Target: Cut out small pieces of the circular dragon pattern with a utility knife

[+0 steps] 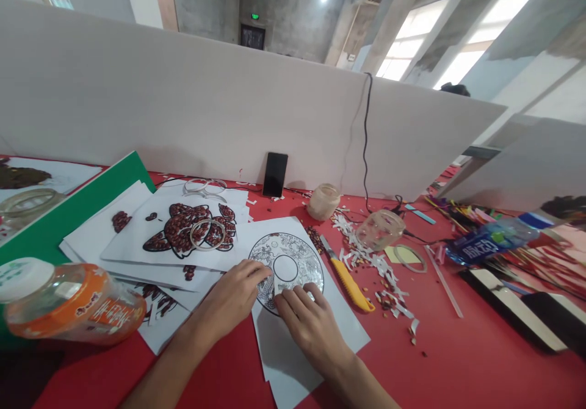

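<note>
Centre of the frame, and here's the white sheet (339, 317) flat on the red table (462, 360), carrying a round drawing (306, 262): a heavy black ring, dense black-and-grey linework packed inside, a plain white circle at its heart! Left hand (240, 287), fingers bent together at the ring's left side; right hand (306, 317), fingers curled over its lower part. A small pale piece (277, 279) shows between their fingertips; which hand grips it, I can't tell.
</note>
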A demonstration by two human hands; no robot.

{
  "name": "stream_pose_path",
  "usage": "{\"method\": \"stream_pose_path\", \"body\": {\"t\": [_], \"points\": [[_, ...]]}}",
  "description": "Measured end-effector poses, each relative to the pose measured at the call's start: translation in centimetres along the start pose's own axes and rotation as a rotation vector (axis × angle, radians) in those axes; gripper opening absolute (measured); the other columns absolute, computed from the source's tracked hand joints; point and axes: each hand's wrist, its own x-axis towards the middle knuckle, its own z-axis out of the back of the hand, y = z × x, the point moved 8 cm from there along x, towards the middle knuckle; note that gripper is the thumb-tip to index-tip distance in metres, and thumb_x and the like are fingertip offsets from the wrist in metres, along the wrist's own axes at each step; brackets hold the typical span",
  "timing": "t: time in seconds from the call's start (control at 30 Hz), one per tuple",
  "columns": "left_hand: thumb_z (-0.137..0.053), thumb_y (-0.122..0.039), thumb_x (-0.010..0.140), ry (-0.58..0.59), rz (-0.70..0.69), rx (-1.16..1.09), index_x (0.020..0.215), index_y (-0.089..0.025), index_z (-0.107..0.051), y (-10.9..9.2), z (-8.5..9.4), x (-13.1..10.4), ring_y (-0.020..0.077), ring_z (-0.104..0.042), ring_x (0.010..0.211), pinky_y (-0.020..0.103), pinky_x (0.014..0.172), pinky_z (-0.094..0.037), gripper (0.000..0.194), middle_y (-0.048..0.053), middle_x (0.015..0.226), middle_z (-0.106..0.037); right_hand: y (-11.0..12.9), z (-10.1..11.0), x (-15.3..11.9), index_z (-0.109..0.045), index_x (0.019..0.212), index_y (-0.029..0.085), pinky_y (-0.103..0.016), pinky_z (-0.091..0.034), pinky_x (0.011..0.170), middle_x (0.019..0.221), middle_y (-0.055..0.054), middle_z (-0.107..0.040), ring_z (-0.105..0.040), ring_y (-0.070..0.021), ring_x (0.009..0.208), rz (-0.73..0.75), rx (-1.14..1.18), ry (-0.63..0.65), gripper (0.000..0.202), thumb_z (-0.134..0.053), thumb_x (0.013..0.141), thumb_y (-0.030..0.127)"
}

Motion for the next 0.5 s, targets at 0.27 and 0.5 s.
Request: {"method": "stream_pose_path", "body": {"t": [0.27,0.5], "points": [[-0.048,0.004,0.090,0.060,-0.017,0.134,0.131,-0.030,-0.059,-0.58,-0.76,-0.34,0.0263,-0.055,0.121,0.044,0.100,-0.052,0.054,0.008,0.131,-0.054,-0.10,-0.01,-0.27,-0.062,0.095,0.017,-0.037,-0.035,0.079,0.082,-0.004,-0.062,-0.051,-0.0190,0.074,0.011,0.038,-0.004,0.028,-0.037,0.105,0.009],[-0.049,0.006,0.088,0.070,-0.009,0.158,0.129,-0.029,-0.060,-0.72,-0.83,-0.33,0.0267,-0.053,0.123,0.044,0.100,-0.052,0.056,0.008,0.132,-0.053,-0.03,0.06,-0.43,-0.062,0.092,0.015,-0.037,-0.034,0.076,0.079,-0.003,-0.060,-0.049,-0.0186,0.071,0.022,0.068,-0.014,0.037,-0.029,0.109,0.012]]}}
